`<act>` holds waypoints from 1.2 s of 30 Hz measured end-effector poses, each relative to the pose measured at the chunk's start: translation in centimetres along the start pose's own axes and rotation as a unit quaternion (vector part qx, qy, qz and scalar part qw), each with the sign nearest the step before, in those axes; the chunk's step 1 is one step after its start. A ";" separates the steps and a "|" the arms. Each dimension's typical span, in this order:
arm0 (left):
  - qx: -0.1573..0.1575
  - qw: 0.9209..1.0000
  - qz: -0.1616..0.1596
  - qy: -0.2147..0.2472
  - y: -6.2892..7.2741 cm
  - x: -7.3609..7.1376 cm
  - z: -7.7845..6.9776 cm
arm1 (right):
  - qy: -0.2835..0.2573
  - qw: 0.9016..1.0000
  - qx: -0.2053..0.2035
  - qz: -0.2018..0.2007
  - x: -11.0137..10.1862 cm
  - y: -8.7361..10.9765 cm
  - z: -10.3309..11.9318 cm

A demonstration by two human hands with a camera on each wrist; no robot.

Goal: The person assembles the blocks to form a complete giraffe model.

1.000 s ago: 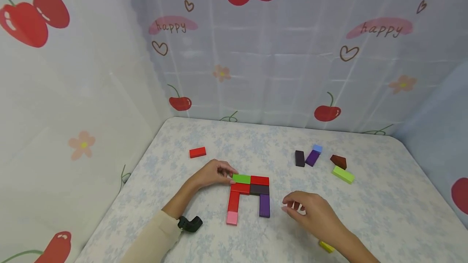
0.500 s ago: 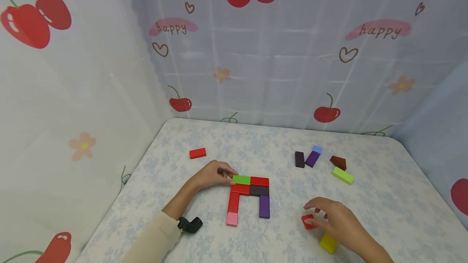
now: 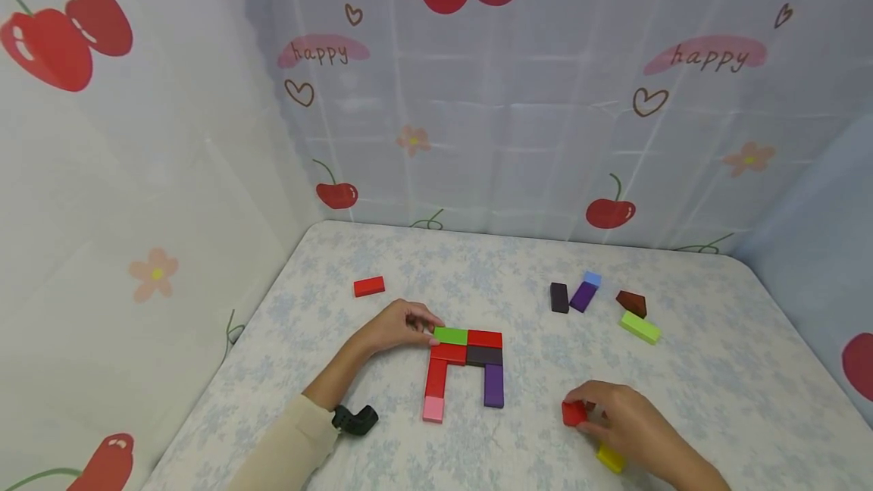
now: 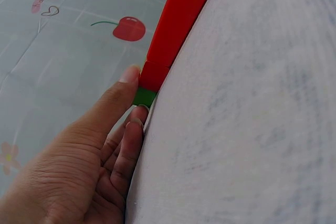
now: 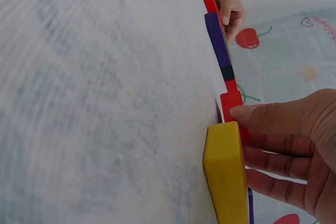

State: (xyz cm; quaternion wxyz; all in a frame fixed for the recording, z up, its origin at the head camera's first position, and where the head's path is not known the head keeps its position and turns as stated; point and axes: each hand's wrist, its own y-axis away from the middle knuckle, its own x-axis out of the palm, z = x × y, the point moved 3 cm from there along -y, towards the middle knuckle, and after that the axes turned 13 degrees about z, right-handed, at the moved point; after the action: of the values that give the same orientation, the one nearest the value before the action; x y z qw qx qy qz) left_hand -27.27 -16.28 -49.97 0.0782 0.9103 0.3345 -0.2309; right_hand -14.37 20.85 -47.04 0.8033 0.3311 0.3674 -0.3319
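Observation:
Flat coloured blocks form an arch-like shape on the table. At its top left my left hand (image 3: 398, 323) pinches the end of a green block (image 3: 452, 336) between thumb and fingers. Beside that lie a red block (image 3: 485, 339), another red block (image 3: 448, 354) and a black block (image 3: 484, 355). The left leg is a red block (image 3: 436, 379) ending in a pink block (image 3: 433, 409); the right leg is a purple block (image 3: 494, 386). To the right, my right hand (image 3: 624, 419) pinches a small red block (image 3: 574, 414), partly hidden by the fingers. A yellow block (image 5: 224, 169) lies beside that hand.
A loose red block (image 3: 369, 286) lies at the back left. At the back right are a black block (image 3: 559, 298), a purple block (image 3: 583, 296), a light blue block (image 3: 592, 279), a brown block (image 3: 631, 302) and a lime block (image 3: 640, 326). Printed curtains surround the table.
My right hand has moved right and towards me, away from the arch, and its fingers have closed on the small red block. My left hand stays at the green block.

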 end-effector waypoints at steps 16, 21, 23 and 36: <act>-0.007 1.000 0.001 0.002 -0.7 0.0 3.0 | 0.035 0.995 -0.097 0.003 2.7 -2.7 6.2; -0.013 1.000 0.002 -0.009 -0.8 0.1 3.0 | 0.031 0.996 -0.078 0.030 3.4 -3.4 7.0; -0.013 1.000 0.004 -0.012 -0.8 0.1 2.6 | 0.030 0.996 -0.075 0.029 3.6 -3.6 7.3; -0.010 1.000 -0.001 0.016 0.0 0.1 -0.3 | -0.013 0.998 -0.066 0.012 3.5 -3.3 6.7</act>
State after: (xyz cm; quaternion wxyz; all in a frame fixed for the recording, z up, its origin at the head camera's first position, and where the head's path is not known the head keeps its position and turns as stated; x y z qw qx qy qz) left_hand -27.12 -16.15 -49.76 0.0819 0.9126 0.3394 -0.2125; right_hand -12.67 12.74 -47.40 0.8318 0.2776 0.3742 -0.3017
